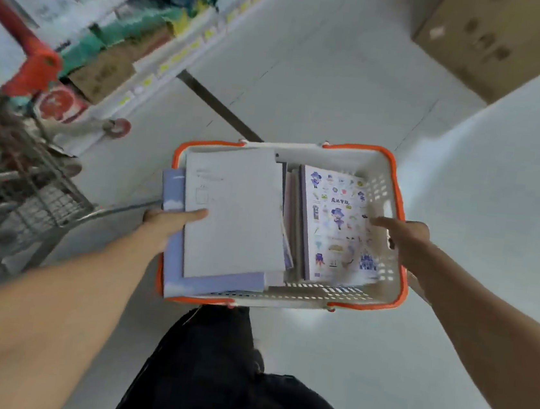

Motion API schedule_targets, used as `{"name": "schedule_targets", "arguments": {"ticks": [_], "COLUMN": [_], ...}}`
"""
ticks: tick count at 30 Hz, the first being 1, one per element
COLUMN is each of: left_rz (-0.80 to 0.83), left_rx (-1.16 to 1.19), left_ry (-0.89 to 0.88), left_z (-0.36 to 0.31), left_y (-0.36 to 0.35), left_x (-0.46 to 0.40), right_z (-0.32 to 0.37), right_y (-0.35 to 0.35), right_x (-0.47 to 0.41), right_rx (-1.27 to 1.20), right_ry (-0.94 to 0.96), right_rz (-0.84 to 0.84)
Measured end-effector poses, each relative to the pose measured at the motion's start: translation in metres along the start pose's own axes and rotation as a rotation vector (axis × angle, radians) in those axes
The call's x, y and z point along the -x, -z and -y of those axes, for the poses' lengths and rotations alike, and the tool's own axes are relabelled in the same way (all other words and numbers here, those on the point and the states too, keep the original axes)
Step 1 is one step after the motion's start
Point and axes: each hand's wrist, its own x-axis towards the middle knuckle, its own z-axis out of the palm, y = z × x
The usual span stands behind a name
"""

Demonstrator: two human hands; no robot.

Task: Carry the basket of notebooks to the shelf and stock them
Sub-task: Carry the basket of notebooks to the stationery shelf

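I hold a white basket (384,180) with an orange rim out in front of me, above the floor. Several notebooks lie inside: a plain white one (237,214) on top of lilac ones (219,284) at the left, and one with cartoon stickers on its cover (337,225) at the right. My left hand (172,218) grips the basket's left side, thumb pressed on the white notebook. My right hand (402,238) grips the right rim, thumb lying over the edge. My dark trousers show below the basket.
A store shelf (166,41) with boxed goods and yellow price tags runs along the upper left. A wire shopping cart (18,182) with a red handle stands close on the left. A cardboard box (502,42) sits at the upper right. Pale tiled floor (326,86) stretches ahead.
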Motion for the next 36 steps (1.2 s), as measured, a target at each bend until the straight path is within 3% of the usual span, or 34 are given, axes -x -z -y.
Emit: {"name": "schedule_targets", "arguments": {"ticks": [9,18,28,36], "left_rz": [0.072,-0.030,-0.086,-0.114], "left_rx": [-0.238,-0.338,-0.264,-0.230], "left_ry": [0.043,-0.034,-0.020,0.023], "left_z": [-0.257,-0.521,-0.783,-0.976], "left_y": [-0.178,-0.355,-0.461,-0.561], "left_x": [-0.133,-0.228,-0.359,-0.460], "right_z": [0.185,0.406,0.729,0.947], "right_y": [0.068,0.109,0.126,0.130], "right_x": [-0.168,-0.371,-0.536,-0.688], "right_rx": [-0.108,-0.243,-0.140,-0.159], "right_ry": [-0.122,-0.134,-0.040,-0.020], "right_rz": [-0.132,-0.028,-0.019,-0.015]}}
